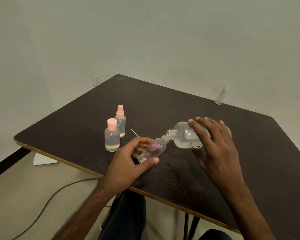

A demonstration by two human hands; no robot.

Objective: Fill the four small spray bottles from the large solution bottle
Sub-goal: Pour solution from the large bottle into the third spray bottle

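Note:
My right hand grips the large clear solution bottle, tipped on its side with its open neck pointing left. Its mouth meets the threaded neck of a small uncapped clear bottle, which my left hand holds tilted just above the dark table. Two more small bottles stand upright to the left: one with a flat pink cap and one with a pink spray top, both holding clear liquid. A thin white dip tube lies on the table behind my left hand.
A clear spray bottle stands at the table's far edge against the wall. A wall socket sits beyond the far left corner. On the floor lie a grey cable and a white sheet. My legs are under the near edge.

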